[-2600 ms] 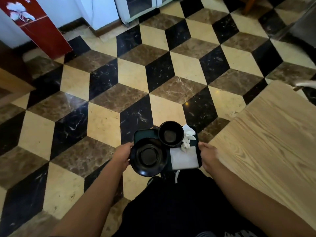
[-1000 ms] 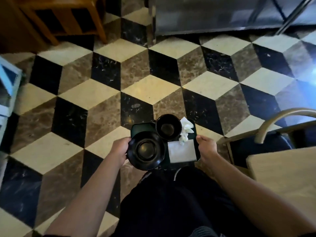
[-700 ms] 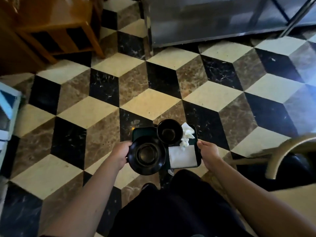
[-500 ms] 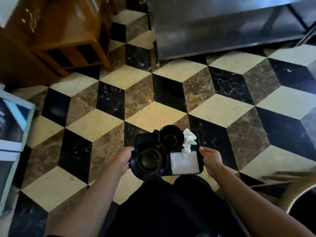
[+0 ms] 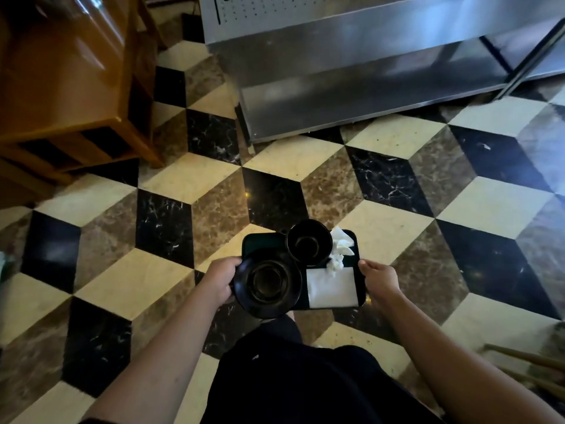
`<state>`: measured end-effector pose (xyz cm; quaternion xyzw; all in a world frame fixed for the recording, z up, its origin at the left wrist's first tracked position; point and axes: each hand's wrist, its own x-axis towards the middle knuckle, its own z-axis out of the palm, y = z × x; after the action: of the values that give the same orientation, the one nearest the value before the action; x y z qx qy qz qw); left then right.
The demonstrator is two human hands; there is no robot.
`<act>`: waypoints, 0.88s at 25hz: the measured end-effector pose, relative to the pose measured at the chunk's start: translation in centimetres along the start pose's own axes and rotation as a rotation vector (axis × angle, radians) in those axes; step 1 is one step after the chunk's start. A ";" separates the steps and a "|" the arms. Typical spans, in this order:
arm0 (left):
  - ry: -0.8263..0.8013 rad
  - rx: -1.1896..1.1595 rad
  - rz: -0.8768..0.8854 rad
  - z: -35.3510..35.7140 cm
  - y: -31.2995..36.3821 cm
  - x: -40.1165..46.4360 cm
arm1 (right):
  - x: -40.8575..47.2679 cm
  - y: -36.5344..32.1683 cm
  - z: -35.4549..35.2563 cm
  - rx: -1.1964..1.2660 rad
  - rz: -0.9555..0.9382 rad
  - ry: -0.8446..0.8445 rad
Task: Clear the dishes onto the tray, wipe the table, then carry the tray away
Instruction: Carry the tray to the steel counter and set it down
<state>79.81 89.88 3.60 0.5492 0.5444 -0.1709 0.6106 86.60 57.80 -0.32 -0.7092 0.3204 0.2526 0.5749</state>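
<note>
I hold a dark green tray (image 5: 260,241) level in front of my waist, above the floor. My left hand (image 5: 220,280) grips its left edge and my right hand (image 5: 379,278) grips its right edge. A black plate (image 5: 268,284) sits at the tray's near left and overhangs the edge. A black bowl (image 5: 308,242) stands behind it. A folded white cloth (image 5: 331,289) lies at the near right, with a crumpled white tissue (image 5: 340,249) just beyond it.
A stainless steel counter (image 5: 367,65) with a lower shelf stands ahead. A brown wooden table (image 5: 64,78) stands to the far left. The floor (image 5: 171,273) is cube-patterned tile. Wooden chair legs (image 5: 532,365) show at the bottom right.
I have turned away from the light wooden table and walked forward with the tray. The steel counter and the brown wooden table have come closer. Both hands keep their grip.
</note>
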 end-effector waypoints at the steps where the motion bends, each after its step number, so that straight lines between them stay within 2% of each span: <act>1: -0.008 0.024 0.006 0.9 2.6 0.8 | 1.5 -1.8 0.6 0.002 -0.007 0.014; 7: -0.108 0.163 0.060 4.6 16.9 6.4 | 8.6 -12.7 4.4 0.041 -0.042 0.136; 11: -0.148 0.152 0.118 6.6 25.9 10.2 | 13.9 -20.5 6.6 0.065 -0.041 0.123; 15: -0.109 0.106 0.162 8.8 33.6 13.1 | 18.0 -28.3 8.5 0.109 -0.072 0.075; 22: -0.003 0.001 0.211 14.3 47.2 18.5 | 30.3 -42.7 10.4 0.065 -0.137 0.025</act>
<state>131.22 100.78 7.87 0.6037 0.4825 -0.1067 0.6256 138.74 68.71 3.36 -0.7135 0.2864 0.1932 0.6095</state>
